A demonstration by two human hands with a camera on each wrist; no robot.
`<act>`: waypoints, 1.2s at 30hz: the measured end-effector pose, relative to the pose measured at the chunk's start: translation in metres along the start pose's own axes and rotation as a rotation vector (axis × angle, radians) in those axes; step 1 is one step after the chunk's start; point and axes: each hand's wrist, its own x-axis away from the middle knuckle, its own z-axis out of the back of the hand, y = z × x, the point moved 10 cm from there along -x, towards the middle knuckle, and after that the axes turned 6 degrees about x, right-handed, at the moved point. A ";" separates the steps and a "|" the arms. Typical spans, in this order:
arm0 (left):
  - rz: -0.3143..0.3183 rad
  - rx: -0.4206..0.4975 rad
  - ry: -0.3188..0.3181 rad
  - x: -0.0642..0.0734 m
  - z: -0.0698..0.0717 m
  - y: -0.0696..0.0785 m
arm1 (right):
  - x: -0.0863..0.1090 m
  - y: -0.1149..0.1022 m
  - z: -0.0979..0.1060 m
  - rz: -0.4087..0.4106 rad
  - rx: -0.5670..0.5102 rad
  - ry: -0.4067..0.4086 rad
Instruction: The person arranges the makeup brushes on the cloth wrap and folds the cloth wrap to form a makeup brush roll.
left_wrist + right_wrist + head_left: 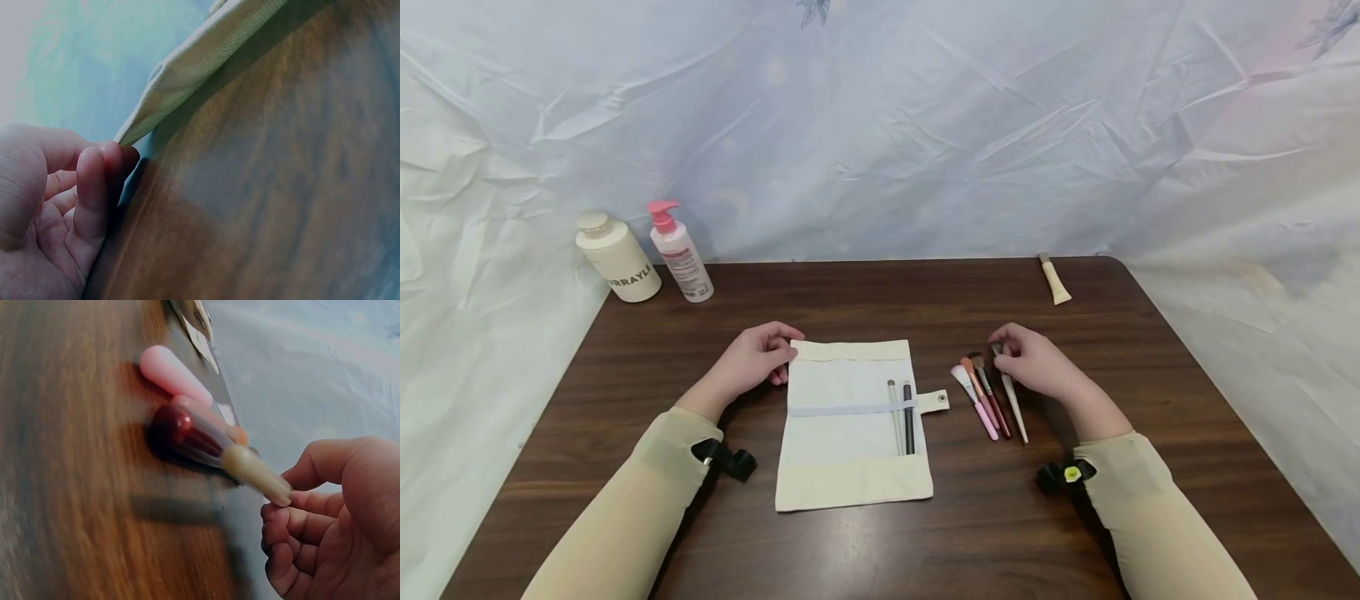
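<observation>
A cream fabric brush roll lies unfolded on the table. My left hand pinches its upper left edge between thumb and fingers; in the left wrist view that edge is lifted off the wood. Under its elastic band sit a pale slim brush and a black-handled brush. My right hand pinches a cream-handled makeup brush near its bristle end, its handle pointing toward me. Beside it lie a dark red-handled brush, a pink-handled brush and an orange-tipped brush.
At the back left stand a cream bottle and a white pump bottle with a pink top. A small cream tube lies at the back right. The roll's snap strap sticks out toward the loose brushes.
</observation>
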 end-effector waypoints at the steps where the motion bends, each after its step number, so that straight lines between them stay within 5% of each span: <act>1: 0.001 -0.001 0.001 0.000 0.000 0.000 | 0.000 -0.001 0.000 0.002 -0.006 0.004; 36: -0.001 0.019 -0.002 0.002 -0.001 0.003 | 0.000 -0.006 0.004 -0.007 -0.274 0.048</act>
